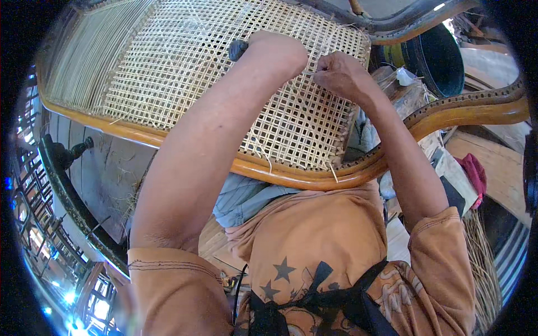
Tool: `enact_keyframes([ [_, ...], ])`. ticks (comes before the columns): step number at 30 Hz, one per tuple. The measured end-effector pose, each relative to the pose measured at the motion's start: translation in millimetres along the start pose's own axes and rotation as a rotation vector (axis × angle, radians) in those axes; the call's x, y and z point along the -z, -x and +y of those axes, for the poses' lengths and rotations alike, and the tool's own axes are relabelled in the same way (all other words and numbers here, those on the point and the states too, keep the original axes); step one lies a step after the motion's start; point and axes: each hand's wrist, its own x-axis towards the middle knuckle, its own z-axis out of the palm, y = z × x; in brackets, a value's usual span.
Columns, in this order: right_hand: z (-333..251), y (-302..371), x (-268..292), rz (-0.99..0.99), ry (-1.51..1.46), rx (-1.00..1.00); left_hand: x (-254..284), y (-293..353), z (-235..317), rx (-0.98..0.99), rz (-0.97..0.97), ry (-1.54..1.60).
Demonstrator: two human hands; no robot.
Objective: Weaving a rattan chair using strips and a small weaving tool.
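A woven cane panel [185,67] in a curved wooden frame [314,180] lies across in front of me. My left hand [273,42] is over the middle of the weave, bent at the wrist, and its fingers are hidden behind it. A dark rounded thing [238,50] shows beside that hand; I cannot make out whether it is held. Near the panel's right end, my right hand [339,74] is closed in a pinch above the weave. A thin pale cane strand [309,72] runs from its fingertips toward the left wrist.
Loose cane ends [263,154] stick out along the near edge. A dark bucket [440,61] stands beyond the right end. Red cloth [473,176] and a bundle of long strands [479,269] are at the right. A dark curved frame piece [75,201] lies at the left.
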Motion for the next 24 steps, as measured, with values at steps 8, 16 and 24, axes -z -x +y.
enact_keyframes([
  [8,3.9,-9.7,-4.3,-0.028,0.045,0.065,-36.6,14.3,-10.4,-0.058,0.212,0.043],
  [16,-9.2,-1.9,-17.7,0.077,0.298,0.095,-29.9,10.8,-11.3,-0.01,0.15,0.13],
  [24,-0.4,-5.3,-28.9,0.101,0.151,-0.006,-41.8,16.2,-7.9,-0.056,0.227,0.11],
])
